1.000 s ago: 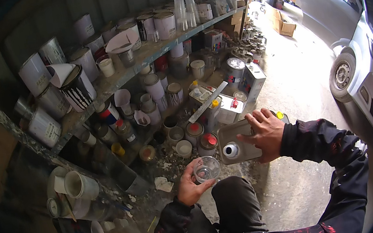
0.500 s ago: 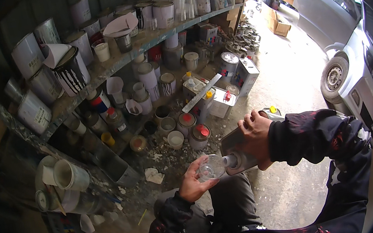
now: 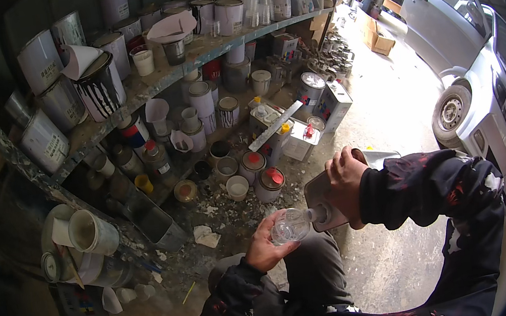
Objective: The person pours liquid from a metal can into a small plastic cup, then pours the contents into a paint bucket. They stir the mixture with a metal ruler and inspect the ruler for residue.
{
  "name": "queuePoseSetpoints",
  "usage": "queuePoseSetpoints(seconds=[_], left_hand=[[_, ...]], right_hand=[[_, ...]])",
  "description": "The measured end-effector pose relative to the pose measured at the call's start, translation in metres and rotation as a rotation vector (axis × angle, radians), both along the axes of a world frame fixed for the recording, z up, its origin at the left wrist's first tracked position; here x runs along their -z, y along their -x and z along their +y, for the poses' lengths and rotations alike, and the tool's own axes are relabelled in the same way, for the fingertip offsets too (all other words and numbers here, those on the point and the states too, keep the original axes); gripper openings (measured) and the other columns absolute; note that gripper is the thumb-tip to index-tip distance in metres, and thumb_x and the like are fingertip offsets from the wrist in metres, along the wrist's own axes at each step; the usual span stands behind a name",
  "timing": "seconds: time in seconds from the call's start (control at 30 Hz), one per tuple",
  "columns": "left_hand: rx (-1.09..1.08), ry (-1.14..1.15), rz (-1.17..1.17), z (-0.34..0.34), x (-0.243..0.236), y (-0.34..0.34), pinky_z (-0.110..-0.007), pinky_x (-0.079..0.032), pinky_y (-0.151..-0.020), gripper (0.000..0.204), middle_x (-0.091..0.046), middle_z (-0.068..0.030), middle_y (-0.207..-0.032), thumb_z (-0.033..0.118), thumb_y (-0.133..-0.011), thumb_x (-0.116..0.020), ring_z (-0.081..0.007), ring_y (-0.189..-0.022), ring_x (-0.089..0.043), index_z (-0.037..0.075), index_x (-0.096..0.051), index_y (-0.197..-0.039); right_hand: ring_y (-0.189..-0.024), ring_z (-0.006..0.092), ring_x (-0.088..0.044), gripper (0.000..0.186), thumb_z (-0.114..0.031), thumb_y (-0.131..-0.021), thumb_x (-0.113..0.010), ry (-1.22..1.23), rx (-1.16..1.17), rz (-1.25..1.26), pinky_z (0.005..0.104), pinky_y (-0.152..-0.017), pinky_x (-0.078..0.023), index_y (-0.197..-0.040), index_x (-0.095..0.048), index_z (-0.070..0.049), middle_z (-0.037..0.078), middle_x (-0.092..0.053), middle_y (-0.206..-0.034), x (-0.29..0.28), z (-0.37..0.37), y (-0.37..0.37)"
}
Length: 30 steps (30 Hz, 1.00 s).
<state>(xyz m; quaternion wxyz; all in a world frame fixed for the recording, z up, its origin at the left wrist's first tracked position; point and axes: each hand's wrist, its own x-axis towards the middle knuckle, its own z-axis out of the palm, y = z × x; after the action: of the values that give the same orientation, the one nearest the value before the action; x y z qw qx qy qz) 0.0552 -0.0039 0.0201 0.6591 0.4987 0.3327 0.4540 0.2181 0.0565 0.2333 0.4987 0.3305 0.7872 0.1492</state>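
My left hand [image 3: 265, 244] is closed round a clear plastic cup [image 3: 289, 227], thumb on the near side and fingers behind. The cup is tilted, its mouth toward a rectangular metal can [image 3: 317, 191]. My right hand [image 3: 344, 183] grips that can from above and holds it tipped over on its side. Its pale spout [image 3: 316, 214] meets the cup's rim. Whether liquid is running, and how much the cup holds, I cannot make out. Both hands are above my knees.
Paint-splashed shelves [image 3: 149, 94] crowded with paint tins curve along the left. Open tins and red-lidded cans [image 3: 269, 184] stand on the floor ahead, near white rectangular cans [image 3: 302, 142] with a metal strip [image 3: 274, 126] across them. A silver vehicle [image 3: 494, 120] stands at right, door open.
The can in my right hand has turned and tipped a little further, and its yellow-topped end is now mostly hidden. My left hand still holds the cup at the spout.
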Motion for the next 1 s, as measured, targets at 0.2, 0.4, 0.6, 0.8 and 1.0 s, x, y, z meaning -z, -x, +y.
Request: queuePoseSetpoints(seconds=[0.2,0.4,0.6,0.8,1.0], left_hand=[[-0.022,-0.033,0.001,0.0,0.004,-0.001,-0.032,-0.049,-0.096,0.077,-0.053,-0.0103,-0.132,0.001,-0.074,-0.08,-0.0179,-0.114,-0.058,0.005,-0.041,-0.14],[-0.031,-0.009,0.022,0.0,0.008,-0.001,-0.032,-0.05,-0.095,0.077,-0.053,-0.0107,-0.133,0.002,-0.075,-0.081,-0.0182,-0.114,-0.058,0.006,-0.041,-0.14],[-0.046,-0.053,0.004,0.0,0.005,-0.001,-0.033,-0.048,-0.098,0.077,-0.052,-0.0102,-0.133,0.002,-0.074,-0.081,-0.019,-0.116,-0.057,0.006,-0.041,-0.14],[-0.056,-0.014,-0.019,-0.001,0.004,-0.001,-0.033,-0.048,-0.098,0.077,-0.052,-0.01,-0.132,0.001,-0.075,-0.08,-0.019,-0.116,-0.056,0.005,-0.041,-0.14],[-0.068,-0.04,-0.016,-0.001,0.004,-0.001,-0.032,-0.049,-0.097,0.075,-0.052,-0.01,-0.132,0.0,-0.075,-0.08,-0.0191,-0.115,-0.057,0.005,-0.041,-0.14]], right_hand=[[-0.109,0.0455,-0.052,0.06,-0.042,-0.053,-0.072,-0.01,-0.007,-0.002,0.0591,-0.092,-0.036,-0.108,-0.072,-0.019,0.031,-0.054,-0.116,0.002,0.0,0.003],[-0.116,0.0484,-0.049,0.066,-0.042,-0.056,-0.072,-0.018,0.003,-0.019,0.0623,-0.096,-0.035,-0.117,-0.068,-0.018,0.033,-0.05,-0.125,0.007,0.0,0.006],[-0.119,0.05,-0.048,0.067,-0.043,-0.056,-0.072,-0.058,-0.016,-0.018,0.0638,-0.098,-0.034,-0.118,-0.067,-0.017,0.033,-0.048,-0.128,0.012,0.0,0.004],[-0.117,0.0487,-0.049,0.066,-0.044,-0.056,-0.073,-0.081,-0.032,0.02,0.0629,-0.096,-0.035,-0.116,-0.068,-0.017,0.032,-0.051,-0.124,0.011,-0.002,0.004],[-0.105,0.0419,-0.055,0.045,-0.043,-0.08,-0.063,-0.073,-0.115,0.06,0.0586,-0.085,-0.04,-0.107,-0.073,-0.008,0.025,-0.059,-0.115,0.002,-0.004,0.002]])
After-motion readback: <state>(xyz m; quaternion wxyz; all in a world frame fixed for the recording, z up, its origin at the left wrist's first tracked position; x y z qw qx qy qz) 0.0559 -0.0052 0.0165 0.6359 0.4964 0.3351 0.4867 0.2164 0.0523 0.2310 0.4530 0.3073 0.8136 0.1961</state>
